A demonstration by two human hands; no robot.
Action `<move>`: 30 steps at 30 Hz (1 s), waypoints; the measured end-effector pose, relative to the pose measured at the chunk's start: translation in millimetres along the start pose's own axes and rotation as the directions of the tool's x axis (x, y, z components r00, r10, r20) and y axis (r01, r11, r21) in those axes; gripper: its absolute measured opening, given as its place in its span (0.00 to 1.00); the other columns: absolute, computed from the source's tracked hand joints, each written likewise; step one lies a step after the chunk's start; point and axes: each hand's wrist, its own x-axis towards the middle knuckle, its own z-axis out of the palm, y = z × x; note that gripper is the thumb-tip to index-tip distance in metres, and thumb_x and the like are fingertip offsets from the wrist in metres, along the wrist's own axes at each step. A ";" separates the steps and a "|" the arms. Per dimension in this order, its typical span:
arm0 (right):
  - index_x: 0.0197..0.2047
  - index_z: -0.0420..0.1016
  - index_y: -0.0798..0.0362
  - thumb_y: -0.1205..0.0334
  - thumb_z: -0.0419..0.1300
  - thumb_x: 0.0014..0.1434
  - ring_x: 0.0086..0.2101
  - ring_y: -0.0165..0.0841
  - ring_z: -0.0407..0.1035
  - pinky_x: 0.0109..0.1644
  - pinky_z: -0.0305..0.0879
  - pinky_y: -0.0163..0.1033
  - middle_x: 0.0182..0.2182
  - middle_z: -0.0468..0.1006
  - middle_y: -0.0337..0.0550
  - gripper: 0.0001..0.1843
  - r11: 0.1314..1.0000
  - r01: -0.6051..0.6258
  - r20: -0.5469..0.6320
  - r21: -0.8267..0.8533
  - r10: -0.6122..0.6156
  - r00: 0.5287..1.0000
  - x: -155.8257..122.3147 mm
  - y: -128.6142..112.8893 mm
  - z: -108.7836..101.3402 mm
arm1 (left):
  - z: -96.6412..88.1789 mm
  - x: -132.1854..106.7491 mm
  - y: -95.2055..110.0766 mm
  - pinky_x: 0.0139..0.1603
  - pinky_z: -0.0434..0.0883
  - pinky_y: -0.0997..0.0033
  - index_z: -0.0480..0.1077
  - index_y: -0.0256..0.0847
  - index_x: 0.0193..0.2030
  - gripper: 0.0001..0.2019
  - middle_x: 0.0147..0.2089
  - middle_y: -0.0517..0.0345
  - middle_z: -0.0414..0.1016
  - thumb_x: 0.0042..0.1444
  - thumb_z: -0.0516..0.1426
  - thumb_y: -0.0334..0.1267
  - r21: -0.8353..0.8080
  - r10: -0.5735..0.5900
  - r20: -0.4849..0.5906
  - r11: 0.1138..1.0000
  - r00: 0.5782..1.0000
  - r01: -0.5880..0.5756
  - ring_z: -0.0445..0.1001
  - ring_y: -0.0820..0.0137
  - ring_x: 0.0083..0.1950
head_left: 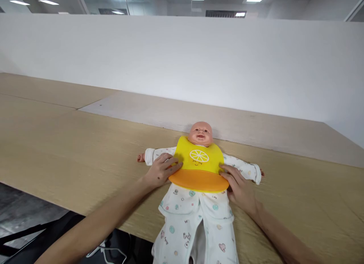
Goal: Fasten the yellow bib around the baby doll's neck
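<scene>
A baby doll [200, 133] lies on its back on the wooden table, arms spread out to both sides. It wears a white patterned outfit [182, 230] with long sleeves and trousers. Over its chest lies a yellow bib [183, 156] with a white citrus slice, a small smiling face and an orange pocket [199, 180] along the bottom. My left hand [162, 170] has its bent fingers closed on the bib's left edge, just above the pocket. On the opposite edge, my right hand [238, 186] grips the bib in the same way. Both thumbs are mostly hidden.
Behind the doll, a pale panel [176, 108] runs along the back of the table [85, 150], against a white partition [170, 55]. Below the table's front edge at lower left are a black frame [31, 233] and a white cable [110, 250].
</scene>
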 end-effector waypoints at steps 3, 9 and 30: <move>0.50 0.65 0.56 0.76 0.50 0.47 0.54 0.43 0.63 0.55 0.68 0.51 0.53 0.67 0.55 0.25 1.000 -0.005 0.025 -0.017 0.005 1.000 0.6 0.1 -0.1 | -2.4 0.6 -2.6 0.42 0.68 0.61 0.73 0.40 0.48 0.13 0.41 0.47 0.76 0.60 0.52 0.38 0.005 -0.021 -0.003 1.000 1.000 0.021 0.67 0.63 0.41; 0.54 0.62 0.58 0.74 0.52 0.50 0.55 0.44 0.61 0.55 0.67 0.52 0.54 0.65 0.57 0.26 1.000 -0.006 0.051 -0.012 0.007 0.999 1.2 -0.2 -1.8 | -4.1 0.0 -8.2 0.44 0.69 0.62 0.74 0.40 0.47 0.12 0.41 0.48 0.76 0.59 0.53 0.36 -0.035 -0.059 -0.010 0.998 0.998 0.059 0.68 0.64 0.42; 0.66 0.49 0.52 0.76 0.56 0.50 0.55 0.46 0.58 0.54 0.64 0.56 0.55 0.61 0.59 0.41 0.997 0.029 -0.042 0.077 -0.026 0.999 -14.5 -12.3 -5.7 | 12.1 -5.8 -26.9 0.43 0.70 0.62 0.76 0.45 0.47 0.12 0.44 0.48 0.76 0.59 0.55 0.36 -0.239 -0.353 -0.007 0.909 0.936 0.341 0.71 0.65 0.44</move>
